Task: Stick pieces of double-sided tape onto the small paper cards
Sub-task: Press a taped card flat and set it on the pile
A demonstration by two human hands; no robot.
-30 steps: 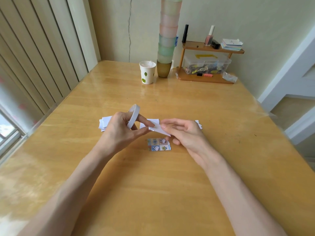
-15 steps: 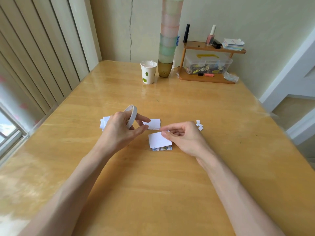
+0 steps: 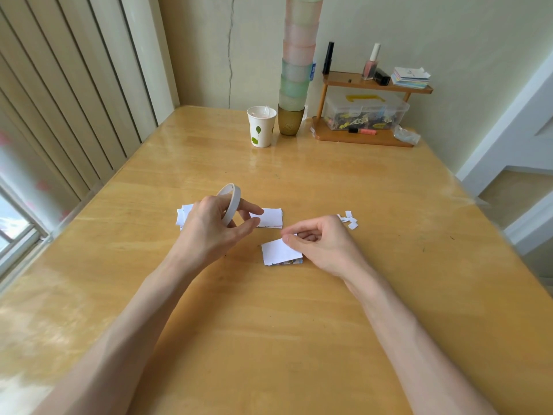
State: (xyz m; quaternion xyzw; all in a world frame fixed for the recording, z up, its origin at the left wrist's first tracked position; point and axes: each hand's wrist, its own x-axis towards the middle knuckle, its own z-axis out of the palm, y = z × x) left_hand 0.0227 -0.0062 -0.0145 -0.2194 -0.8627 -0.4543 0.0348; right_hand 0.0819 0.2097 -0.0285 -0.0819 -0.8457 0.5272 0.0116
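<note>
White card [image 3: 275, 251] is lying on the bench [image 3: 299, 324], the right hand [image 3: 320, 247] pinching its far corner in a tight grip, apparently steadying it, while the left hand [image 3: 209, 232] is clasping the tape roll [image 3: 232, 202] ready.

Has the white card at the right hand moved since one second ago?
Yes. It came down toward the person: the white card now lies on the patterned cards, nearer than the white card stack.
</note>
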